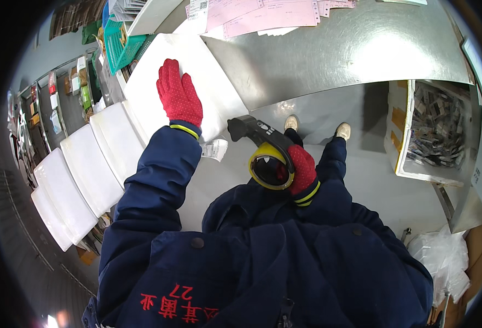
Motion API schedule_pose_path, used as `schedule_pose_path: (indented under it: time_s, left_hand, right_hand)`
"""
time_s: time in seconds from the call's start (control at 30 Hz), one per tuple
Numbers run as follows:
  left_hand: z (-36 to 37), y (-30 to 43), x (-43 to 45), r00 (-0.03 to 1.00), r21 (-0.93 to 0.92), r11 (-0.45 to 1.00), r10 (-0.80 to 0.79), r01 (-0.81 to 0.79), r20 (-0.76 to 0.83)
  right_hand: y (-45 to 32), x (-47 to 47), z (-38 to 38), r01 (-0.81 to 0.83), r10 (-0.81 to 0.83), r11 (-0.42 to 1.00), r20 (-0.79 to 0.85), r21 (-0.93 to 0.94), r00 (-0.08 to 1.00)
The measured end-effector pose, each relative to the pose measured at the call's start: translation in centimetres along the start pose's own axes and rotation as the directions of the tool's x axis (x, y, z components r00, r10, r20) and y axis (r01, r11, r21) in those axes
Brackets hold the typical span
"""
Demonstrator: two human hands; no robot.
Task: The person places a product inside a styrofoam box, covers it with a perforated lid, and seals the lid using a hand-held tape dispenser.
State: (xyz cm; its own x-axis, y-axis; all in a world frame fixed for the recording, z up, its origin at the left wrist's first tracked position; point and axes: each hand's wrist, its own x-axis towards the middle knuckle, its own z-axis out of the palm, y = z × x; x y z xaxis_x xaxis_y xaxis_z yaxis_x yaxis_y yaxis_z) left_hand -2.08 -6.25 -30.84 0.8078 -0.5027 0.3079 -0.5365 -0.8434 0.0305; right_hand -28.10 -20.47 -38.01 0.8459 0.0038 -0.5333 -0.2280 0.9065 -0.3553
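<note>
My left hand [180, 95], in a red dotted glove, lies flat on top of a white foam box [220, 94], fingers pointing away from me and nothing in its grasp. In my right hand [303, 170], gloved the same way, is a black tape dispenser [261, 130] with a yellow-rimmed tape roll [271, 166]. The dispenser's head is near the box's right front corner, apart from it. A printed paper label [215, 149] sticks out by the box's front edge. My right fingers are partly hidden behind the dispenser.
More white foam boxes [89, 162] form a row to the left. Pink forms [273, 16] lie on the steel table [306, 61]. A teal plastic basket [115, 47] stands behind the box. At right are a foam box of small packets [398, 127] and clear plastic bags [442, 258].
</note>
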Motion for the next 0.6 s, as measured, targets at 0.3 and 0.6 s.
schedule_pose_path:
  time_s: [0.3, 0.6]
  left_hand:
    - [-0.8, 0.0, 1.3, 0.832, -0.161, 0.862, 0.506, -0.481, 0.226]
    - [4.1, -14.8, 14.7, 0.879, 0.254, 0.853, 0.387, -0.456, 0.278]
  right_hand:
    - [4.0, 0.2, 0.3, 0.449, -0.497, 0.673, 0.091, -0.588, 0.863]
    - [5.7, -1.0, 2.9, 0.476, -0.579, 0.491, 0.135, -0.730, 0.804]
